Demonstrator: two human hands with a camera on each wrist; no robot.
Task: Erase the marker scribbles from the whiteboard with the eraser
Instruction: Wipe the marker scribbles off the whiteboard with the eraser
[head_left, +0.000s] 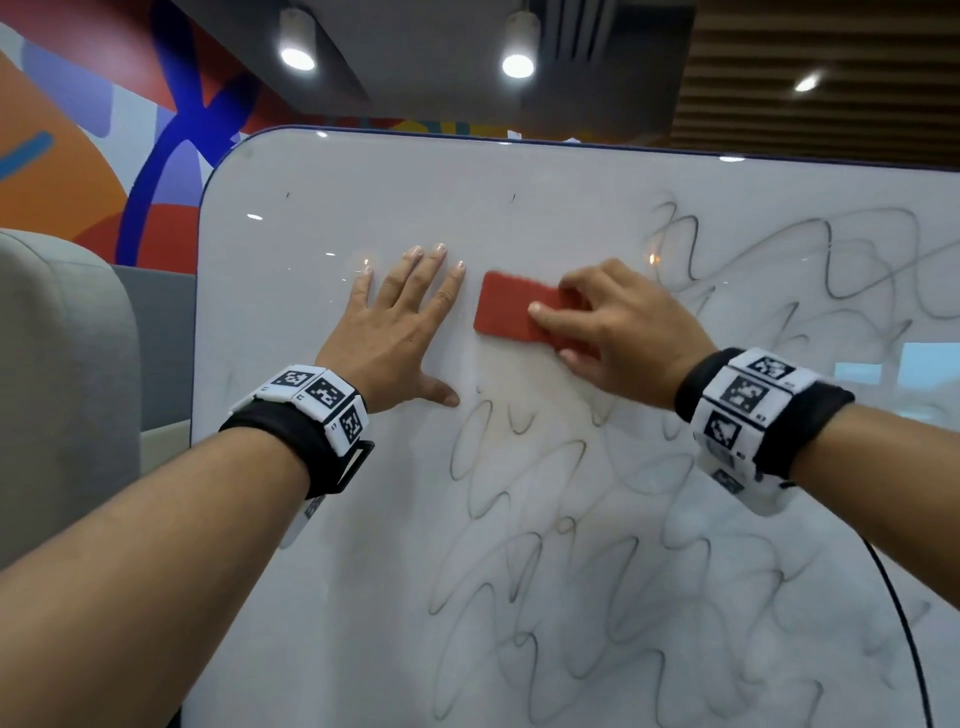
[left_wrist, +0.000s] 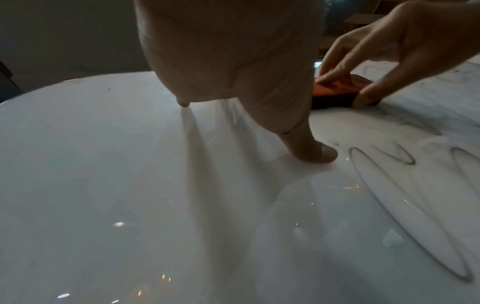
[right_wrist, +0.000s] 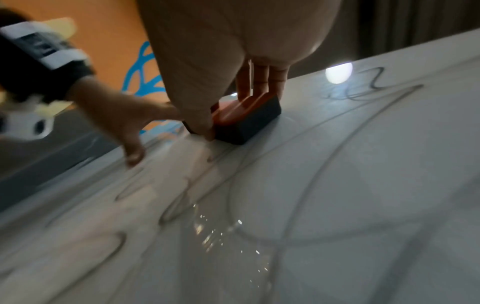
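A white whiteboard (head_left: 322, 197) fills most of the head view. Black marker scribbles (head_left: 545, 545) cover its lower middle and right side. My right hand (head_left: 618, 317) grips a red eraser (head_left: 509, 306) with a dark felt base (right_wrist: 249, 121) and holds it flat against the board. My left hand (head_left: 400, 322) lies flat on the board just left of the eraser, fingers straight and spread. Its thumb (left_wrist: 317, 152) touches the board near a scribble loop (left_wrist: 405, 205). The board's upper left part is wiped clean.
A grey padded seat back (head_left: 57, 353) stands left of the board. A painted orange, red and blue wall (head_left: 104, 130) lies behind. Ceiling lamps (head_left: 297, 52) glare above. A thin black cable (head_left: 904, 623) hangs from my right wristband across the board's lower right.
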